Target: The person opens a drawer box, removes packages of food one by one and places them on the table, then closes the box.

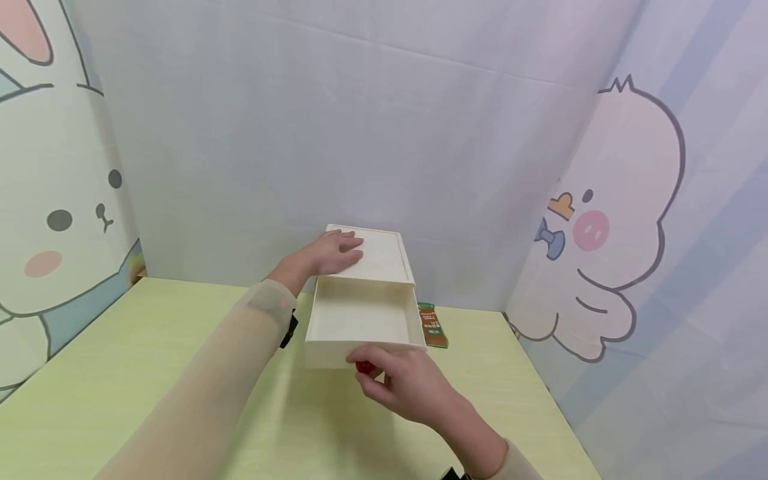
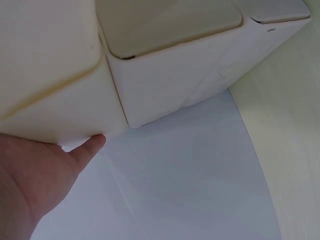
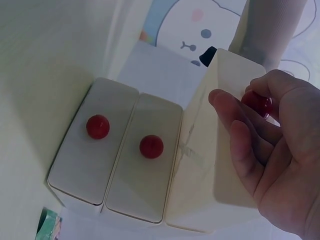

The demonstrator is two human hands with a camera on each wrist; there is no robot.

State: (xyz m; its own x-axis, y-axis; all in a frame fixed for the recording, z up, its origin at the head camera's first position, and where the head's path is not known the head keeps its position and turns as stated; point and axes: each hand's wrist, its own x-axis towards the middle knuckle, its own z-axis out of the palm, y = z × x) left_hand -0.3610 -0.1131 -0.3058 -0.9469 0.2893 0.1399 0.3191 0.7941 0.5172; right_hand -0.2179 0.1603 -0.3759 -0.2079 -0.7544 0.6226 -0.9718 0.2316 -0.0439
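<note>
A white drawer cabinet (image 1: 384, 257) stands at the back of the table with its top drawer (image 1: 333, 353) pulled out toward me. My right hand (image 1: 408, 387) pinches the round red knob (image 3: 257, 103) on the front of that drawer. Flat on the cabinet's top lies my left hand (image 1: 330, 255), its fingers extended near the left edge. The right wrist view shows two lower drawers pushed in, each with a red knob, one (image 3: 151, 146) on the middle drawer and another (image 3: 97, 127) on the bottom one. Inside the pulled-out drawer only its bare white floor shows.
A brown and green packet (image 1: 433, 327) lies on the pale yellow-green table (image 1: 198, 320), right beside the cabinet. Close behind hangs a light grey curtain (image 1: 372, 133), with cartoon figures printed on the sides.
</note>
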